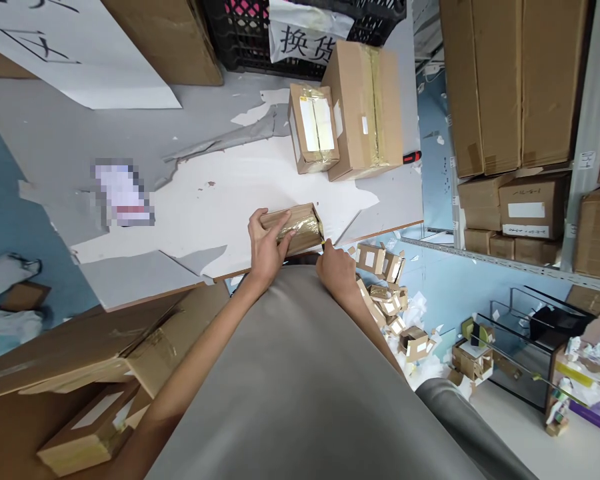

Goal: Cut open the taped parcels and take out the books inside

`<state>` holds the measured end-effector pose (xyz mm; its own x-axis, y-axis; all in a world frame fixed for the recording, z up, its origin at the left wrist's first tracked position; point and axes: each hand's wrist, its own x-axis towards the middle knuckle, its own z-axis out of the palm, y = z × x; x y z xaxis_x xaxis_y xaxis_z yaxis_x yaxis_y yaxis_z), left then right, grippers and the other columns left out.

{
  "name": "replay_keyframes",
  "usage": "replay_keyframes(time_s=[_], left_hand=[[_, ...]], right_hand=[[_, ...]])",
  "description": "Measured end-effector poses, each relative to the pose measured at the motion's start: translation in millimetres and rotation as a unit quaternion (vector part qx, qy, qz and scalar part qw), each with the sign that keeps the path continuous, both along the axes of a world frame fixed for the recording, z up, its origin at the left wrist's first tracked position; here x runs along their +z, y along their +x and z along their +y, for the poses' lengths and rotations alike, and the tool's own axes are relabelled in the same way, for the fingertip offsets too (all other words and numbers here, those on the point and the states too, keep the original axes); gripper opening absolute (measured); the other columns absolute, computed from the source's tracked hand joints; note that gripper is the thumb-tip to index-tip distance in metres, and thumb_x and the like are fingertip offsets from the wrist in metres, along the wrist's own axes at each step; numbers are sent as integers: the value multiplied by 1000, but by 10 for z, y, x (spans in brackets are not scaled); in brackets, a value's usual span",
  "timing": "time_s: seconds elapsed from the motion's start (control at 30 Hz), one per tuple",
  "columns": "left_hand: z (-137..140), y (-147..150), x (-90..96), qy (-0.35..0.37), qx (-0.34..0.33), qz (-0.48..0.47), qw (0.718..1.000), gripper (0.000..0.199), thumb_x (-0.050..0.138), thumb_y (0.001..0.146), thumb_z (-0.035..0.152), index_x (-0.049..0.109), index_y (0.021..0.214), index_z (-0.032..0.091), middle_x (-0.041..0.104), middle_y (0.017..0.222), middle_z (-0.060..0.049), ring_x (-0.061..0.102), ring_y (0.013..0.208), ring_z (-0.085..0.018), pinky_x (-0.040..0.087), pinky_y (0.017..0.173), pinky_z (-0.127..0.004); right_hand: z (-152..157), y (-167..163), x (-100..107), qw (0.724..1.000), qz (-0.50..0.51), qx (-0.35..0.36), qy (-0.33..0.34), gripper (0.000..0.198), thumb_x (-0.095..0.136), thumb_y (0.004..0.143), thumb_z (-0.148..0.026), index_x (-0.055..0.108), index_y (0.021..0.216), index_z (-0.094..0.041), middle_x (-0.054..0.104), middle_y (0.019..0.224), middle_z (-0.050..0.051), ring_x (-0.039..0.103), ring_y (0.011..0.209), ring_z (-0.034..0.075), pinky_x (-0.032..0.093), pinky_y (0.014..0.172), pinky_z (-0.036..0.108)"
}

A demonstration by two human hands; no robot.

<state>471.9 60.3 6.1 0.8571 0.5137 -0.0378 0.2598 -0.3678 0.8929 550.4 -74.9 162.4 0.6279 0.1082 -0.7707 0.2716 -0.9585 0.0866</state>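
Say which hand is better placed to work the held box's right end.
Right, probably: the right hand, holding a mostly hidden tool, is at that end, while the left hand grips the box farther left.

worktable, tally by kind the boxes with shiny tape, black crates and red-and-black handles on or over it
Shiny-taped boxes: 3 (held box at the left hand, medium box, large box)
Black crate: 1, at the back
Red-and-black handle: 1, by the large box
Total: 5
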Motion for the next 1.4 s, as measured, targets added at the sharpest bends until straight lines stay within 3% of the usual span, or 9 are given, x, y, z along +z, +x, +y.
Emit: replay_keyframes(time_s=[0.2,0.3,0.43,0.57,0.83,1.03,1.2,1.4], left_hand=[[199,-78,-65,25,-40,-15,999,53,69,108,59,73,152,31,35,177,-15,36,168,-40,36,138,-64],[274,-131,-97,37,-51,-24,998,54,69,108,62,73,152,31,31,181,-15,36,169,-40,36,137,-65],[239,-144,-115,44,-46,-33,997,53,68,109,61,72,153,31,30,182,-14,35,170,-38,37,138,-62],[152,-102,-101,36,-34,-24,998,52,69,109,59,73,153,31,32,181,-14,34,171,-38,36,139,-61],[63,-98,-77,36,-23,-8,999,51,69,109,58,73,152,31,33,178,-16,34,170,-38,36,138,-61],[37,-87,-66,30,-18,-5,999,50,70,109,56,73,152,31,35,176,-15,34,170,-38,37,137,-61],[107,-111,-54,17,-12,-2,1000,56,71,106,64,75,150,31,37,175,-16,36,169,-39,35,137,-64],[174,-178,-51,13,-8,4,1000,63,66,104,74,75,149,31,35,177,-16,37,168,-40,34,138,-63]], right_hand=[[-153,32,340,999,5,24,43,59,42,117,-28,44,174,-15,84,124,22,81,119,36,59,100,44],[-214,118,412,998,-5,21,67,61,38,119,-32,38,179,-20,84,127,18,80,119,36,58,101,44],[-181,210,251,995,17,44,85,61,39,118,-29,39,178,-17,84,130,19,79,122,37,57,104,44],[-101,197,52,997,13,44,62,63,39,117,-29,38,178,-14,82,132,22,79,124,38,59,104,46],[-75,32,-44,1000,0,19,19,65,41,115,-24,36,177,-5,81,128,28,81,122,36,61,104,45],[-128,139,-227,999,6,12,40,64,42,115,-22,36,177,-5,81,131,26,80,126,35,61,105,43],[-331,202,-125,994,33,2,109,54,44,119,-32,50,172,-25,86,129,11,83,115,28,58,106,36],[-338,171,32,995,23,27,93,62,42,118,-30,41,179,-18,84,131,18,79,123,35,57,109,44]])
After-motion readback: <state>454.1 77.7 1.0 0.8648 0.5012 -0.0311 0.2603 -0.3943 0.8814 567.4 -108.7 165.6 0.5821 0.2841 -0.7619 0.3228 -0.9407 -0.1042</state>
